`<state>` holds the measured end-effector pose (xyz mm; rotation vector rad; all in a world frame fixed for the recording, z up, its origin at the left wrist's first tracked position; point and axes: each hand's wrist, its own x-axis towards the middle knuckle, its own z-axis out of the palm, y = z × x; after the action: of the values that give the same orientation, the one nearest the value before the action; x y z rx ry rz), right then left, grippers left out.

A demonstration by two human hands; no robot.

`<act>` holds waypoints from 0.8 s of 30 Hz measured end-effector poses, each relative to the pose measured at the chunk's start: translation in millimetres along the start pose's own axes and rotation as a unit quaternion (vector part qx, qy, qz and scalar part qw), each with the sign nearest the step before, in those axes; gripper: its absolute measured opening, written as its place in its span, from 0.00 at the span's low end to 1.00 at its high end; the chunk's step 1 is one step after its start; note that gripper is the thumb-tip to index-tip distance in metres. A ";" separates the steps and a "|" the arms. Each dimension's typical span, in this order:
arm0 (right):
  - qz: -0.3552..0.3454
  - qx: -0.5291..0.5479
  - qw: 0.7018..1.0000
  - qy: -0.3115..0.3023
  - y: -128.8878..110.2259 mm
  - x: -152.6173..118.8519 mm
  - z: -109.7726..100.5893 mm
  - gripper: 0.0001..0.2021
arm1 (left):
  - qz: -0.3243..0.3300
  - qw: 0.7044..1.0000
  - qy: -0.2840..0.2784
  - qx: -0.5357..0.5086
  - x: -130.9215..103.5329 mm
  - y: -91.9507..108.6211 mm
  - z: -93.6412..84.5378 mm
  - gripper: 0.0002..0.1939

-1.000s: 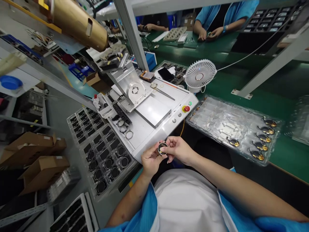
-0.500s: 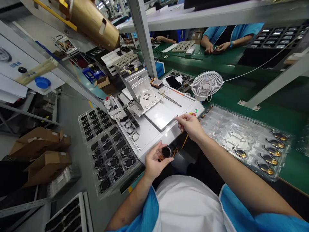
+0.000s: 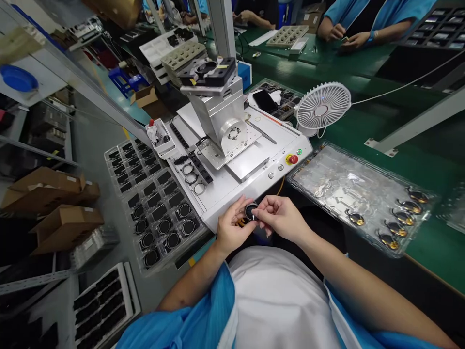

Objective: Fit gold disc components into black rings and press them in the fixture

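My left hand [image 3: 232,225] is closed around a round black watch screen [image 3: 250,212] with a pale rim, and a bit of orange shows under it. From the other side, the bent fingers and thumb of my right hand [image 3: 278,217] meet the same screen at its right edge. Both hands are in front of a white machine base [image 3: 254,186]. Several round screens with gold flex parts lie in a clear plastic tray [image 3: 337,179] on the right. On the left, another clear tray [image 3: 163,208] carries round black-faced pieces and dark rectangular ones.
A metal fixture [image 3: 225,116] stands on the base, beside loose rings [image 3: 191,178] and tweezers [image 3: 263,132]. A red stop button [image 3: 293,159] sits at the base's front right. Behind are a white fan [image 3: 321,109] and a co-worker's hands [image 3: 348,41]. Cardboard boxes [image 3: 65,228] stand left.
My right hand has come down and left from the machine's front edge to the screen in my left hand. The fixture appears turned, and the view has shifted.
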<state>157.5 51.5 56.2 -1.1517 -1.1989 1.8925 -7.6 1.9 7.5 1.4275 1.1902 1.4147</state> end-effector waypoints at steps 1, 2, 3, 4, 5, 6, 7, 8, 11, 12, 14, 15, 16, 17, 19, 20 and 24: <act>-0.001 0.000 1.000 0.001 0.5 0.3 0.1 0.20 | 0.000 1.000 0.002 0.004 -0.3 0.5 -0.3 0.38; -0.002 0.001 1.000 0.002 1.1 0.5 0.4 0.20 | 0.002 1.000 0.005 0.008 -0.6 0.9 -0.5 0.37; -0.002 0.003 1.000 0.004 1.5 0.5 0.9 0.20 | 0.004 1.000 0.007 0.012 -0.9 1.1 -0.7 0.37; -0.002 0.006 1.000 0.005 1.8 0.5 1.5 0.20 | 0.006 1.000 0.009 0.014 -1.1 1.3 -0.8 0.37; -0.001 0.009 1.000 0.005 1.9 0.4 2.1 0.20 | 0.008 1.000 0.011 0.015 -1.2 1.3 -0.8 0.37; 0.000 0.011 1.000 0.006 1.8 0.2 2.6 0.21 | 0.010 1.000 0.012 0.016 -1.2 1.3 -0.8 0.37; 0.002 0.011 1.000 0.006 1.6 -0.1 3.1 0.21 | 0.012 1.000 0.012 0.016 -1.1 1.4 -0.8 0.37; 0.004 0.011 1.000 0.007 1.4 -0.5 3.5 0.21 | 0.013 1.000 0.012 0.016 -0.9 1.6 -0.9 0.37; 0.010 0.000 1.000 0.012 1.1 -1.8 4.6 0.21 | 0.014 1.000 0.017 0.019 -0.2 2.7 -1.5 0.36; 0.010 -0.009 1.000 0.016 1.3 -2.0 5.3 0.21 | 0.013 1.000 0.017 0.019 -0.1 3.0 -1.7 0.35; -0.003 -0.039 0.998 0.038 2.3 -1.5 7.2 0.19 | 0.009 1.000 0.013 0.015 -0.6 3.2 -1.6 0.34; -0.018 -0.055 0.997 0.057 3.1 -0.8 8.2 0.19 | 0.009 1.000 0.011 0.012 -1.2 2.9 -1.0 0.34; -0.034 -0.066 0.994 0.076 4.1 -0.3 8.6 0.18 | 0.010 1.000 0.010 0.009 -2.0 2.4 0.0 0.34; -0.044 -0.069 0.993 0.085 5.4 -0.2 7.9 0.19 | 0.012 1.000 0.009 0.007 -2.9 1.7 1.5 0.35; -0.033 -0.048 0.996 0.063 8.2 -3.7 0.2 0.21 | 0.022 1.000 -0.007 0.009 -4.4 0.5 5.3 0.36; -0.018 -0.033 0.998 0.045 9.5 -8.1 -8.2 0.22 | 0.033 0.999 -0.025 0.018 -4.7 0.2 7.0 0.37; -0.024 -0.066 0.976 0.208 8.4 -37.3 -71.8 0.27 | 0.098 0.986 -0.083 0.106 -1.9 4.8 2.9 0.34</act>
<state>238.0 44.5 46.2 -1.4868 -1.1134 1.4552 -4.2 -0.9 11.5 1.8180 1.1442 1.2963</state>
